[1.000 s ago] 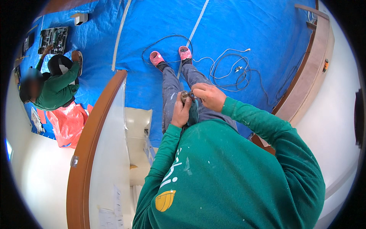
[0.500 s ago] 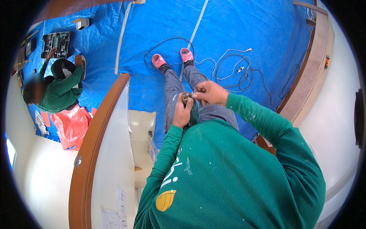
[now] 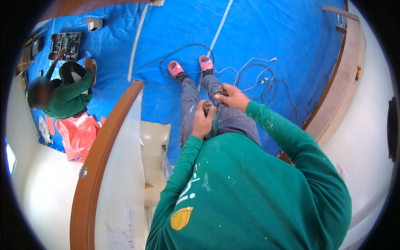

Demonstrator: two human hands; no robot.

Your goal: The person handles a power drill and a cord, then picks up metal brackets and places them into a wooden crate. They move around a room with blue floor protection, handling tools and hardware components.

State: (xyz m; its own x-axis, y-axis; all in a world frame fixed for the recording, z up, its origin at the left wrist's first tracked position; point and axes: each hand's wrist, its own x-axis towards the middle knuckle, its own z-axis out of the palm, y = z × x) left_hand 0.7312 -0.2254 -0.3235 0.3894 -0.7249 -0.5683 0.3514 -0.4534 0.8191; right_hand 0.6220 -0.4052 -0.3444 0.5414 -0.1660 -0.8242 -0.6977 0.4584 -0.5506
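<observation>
Now my left hand (image 3: pixel 203 121) wraps a small dark cylinder (image 3: pixel 207 104), long axis upright. Right hand (image 3: pixel 232 98) just beyond, up-right, pinches a small dark piece (image 3: pixel 221 90). Both over my lap; hands nearly touching.

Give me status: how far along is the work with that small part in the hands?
Done: blue tarp covers the floor, cables lie loose on it. In hand: left hand grips a small dark cylindrical part; right hand pinches another small piece just above it. Left: the cables' free ends look unconnected; whether the two pieces are joined is too small to tell.
</observation>
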